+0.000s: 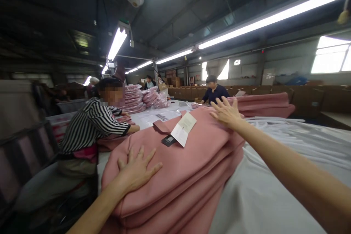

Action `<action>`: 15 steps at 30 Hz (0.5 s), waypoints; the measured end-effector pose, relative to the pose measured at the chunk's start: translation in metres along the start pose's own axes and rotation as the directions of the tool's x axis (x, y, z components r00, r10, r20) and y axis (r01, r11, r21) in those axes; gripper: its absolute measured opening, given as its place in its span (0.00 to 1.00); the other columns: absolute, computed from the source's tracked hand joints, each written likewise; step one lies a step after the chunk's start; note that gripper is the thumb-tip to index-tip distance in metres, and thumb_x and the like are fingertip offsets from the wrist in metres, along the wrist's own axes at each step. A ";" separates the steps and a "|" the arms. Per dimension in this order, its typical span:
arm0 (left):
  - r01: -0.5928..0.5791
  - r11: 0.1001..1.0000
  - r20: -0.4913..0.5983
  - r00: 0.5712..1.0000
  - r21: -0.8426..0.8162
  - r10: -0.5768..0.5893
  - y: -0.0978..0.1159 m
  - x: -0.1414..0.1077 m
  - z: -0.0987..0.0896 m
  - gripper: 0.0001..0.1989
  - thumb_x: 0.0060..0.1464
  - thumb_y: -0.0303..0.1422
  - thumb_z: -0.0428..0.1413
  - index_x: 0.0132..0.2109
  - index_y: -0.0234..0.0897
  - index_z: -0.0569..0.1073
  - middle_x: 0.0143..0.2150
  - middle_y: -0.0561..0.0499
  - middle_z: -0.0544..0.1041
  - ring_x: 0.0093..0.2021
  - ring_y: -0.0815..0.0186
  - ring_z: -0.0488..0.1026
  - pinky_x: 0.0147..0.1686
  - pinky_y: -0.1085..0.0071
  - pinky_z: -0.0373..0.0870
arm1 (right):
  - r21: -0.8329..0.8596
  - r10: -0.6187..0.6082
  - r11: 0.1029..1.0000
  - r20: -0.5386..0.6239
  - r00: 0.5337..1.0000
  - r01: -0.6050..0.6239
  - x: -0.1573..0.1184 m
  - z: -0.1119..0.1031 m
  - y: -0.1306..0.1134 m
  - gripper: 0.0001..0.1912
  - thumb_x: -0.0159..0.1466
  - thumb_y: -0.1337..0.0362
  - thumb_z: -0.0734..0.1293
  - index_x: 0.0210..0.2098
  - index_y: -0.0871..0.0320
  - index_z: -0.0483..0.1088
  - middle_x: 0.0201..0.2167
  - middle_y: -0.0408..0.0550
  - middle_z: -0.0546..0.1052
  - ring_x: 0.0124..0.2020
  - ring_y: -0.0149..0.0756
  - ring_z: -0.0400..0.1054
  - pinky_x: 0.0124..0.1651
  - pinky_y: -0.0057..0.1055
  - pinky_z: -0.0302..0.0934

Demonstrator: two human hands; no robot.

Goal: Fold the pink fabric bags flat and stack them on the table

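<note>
A thick stack of folded pink fabric pieces (175,175) lies across the table in front of me. On its near left part rests my left hand (138,170), palm down with the fingers spread. My right hand (226,113) touches the far right end of the stack, its fingers also apart. Neither hand grips anything. Between them, on top of the fabric, lie an opened white paper tag (183,129) and a black tag (169,140) partly under it.
A person in a striped shirt (93,124) leans over the table at left. Plastic-wrapped pink bundles (133,98) are piled beyond. Another person (216,90) stands across the table. White strips (274,129) and more folded pink fabric (263,104) lie at right.
</note>
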State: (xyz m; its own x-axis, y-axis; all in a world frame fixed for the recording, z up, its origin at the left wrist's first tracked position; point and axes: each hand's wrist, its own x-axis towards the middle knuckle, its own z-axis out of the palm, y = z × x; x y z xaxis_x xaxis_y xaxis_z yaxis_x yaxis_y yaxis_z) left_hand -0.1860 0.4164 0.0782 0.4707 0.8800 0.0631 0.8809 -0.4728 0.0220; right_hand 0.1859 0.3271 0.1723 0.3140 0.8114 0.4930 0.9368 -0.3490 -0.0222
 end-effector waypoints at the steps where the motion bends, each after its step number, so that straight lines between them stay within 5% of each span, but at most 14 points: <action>1: 0.000 1.000 0.008 1.000 -0.005 0.000 -0.001 0.000 0.003 0.38 0.53 0.62 0.40 0.67 0.55 0.50 0.71 0.42 0.46 0.69 0.37 0.32 0.55 0.27 0.36 | -0.025 0.043 0.999 0.052 0.998 -0.042 0.000 0.019 0.010 0.29 0.66 0.51 0.55 0.63 0.57 0.56 0.66 0.59 0.53 0.66 0.59 0.42 0.61 0.66 0.27; 4: -0.013 1.000 0.006 1.000 -0.004 0.013 0.001 0.000 0.011 0.39 0.52 0.63 0.40 0.67 0.56 0.49 0.72 0.42 0.43 0.69 0.38 0.32 0.56 0.28 0.35 | -0.076 0.148 0.988 0.245 0.958 -0.134 -0.007 0.077 0.035 0.29 0.65 0.46 0.54 0.58 0.56 0.64 0.57 0.62 0.68 0.56 0.61 0.60 0.56 0.64 0.47; 7: -0.029 1.000 0.007 1.000 -0.004 0.029 0.004 0.002 0.016 0.39 0.52 0.63 0.39 0.68 0.56 0.48 0.72 0.44 0.42 0.69 0.39 0.31 0.55 0.27 0.34 | -0.110 0.188 0.981 0.364 0.912 -0.158 -0.006 0.117 0.049 0.31 0.65 0.43 0.51 0.59 0.51 0.64 0.55 0.59 0.70 0.55 0.60 0.62 0.55 0.63 0.50; 15: -0.021 1.000 0.032 0.999 -0.023 0.022 0.007 0.002 0.020 0.40 0.52 0.65 0.38 0.68 0.55 0.48 0.72 0.44 0.40 0.69 0.39 0.29 0.56 0.28 0.33 | -0.139 0.211 0.976 0.415 0.885 -0.168 0.003 0.133 0.058 0.34 0.64 0.41 0.49 0.61 0.50 0.61 0.58 0.57 0.68 0.58 0.61 0.59 0.58 0.63 0.45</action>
State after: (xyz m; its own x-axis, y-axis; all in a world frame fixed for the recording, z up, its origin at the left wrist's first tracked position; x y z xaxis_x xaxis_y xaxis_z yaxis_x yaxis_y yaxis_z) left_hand -0.1780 0.4160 0.0589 0.4911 0.8705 0.0320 0.8695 -0.4921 0.0434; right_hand 0.2616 0.3717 0.0571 0.5396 0.8390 0.0704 0.8403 -0.5418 0.0162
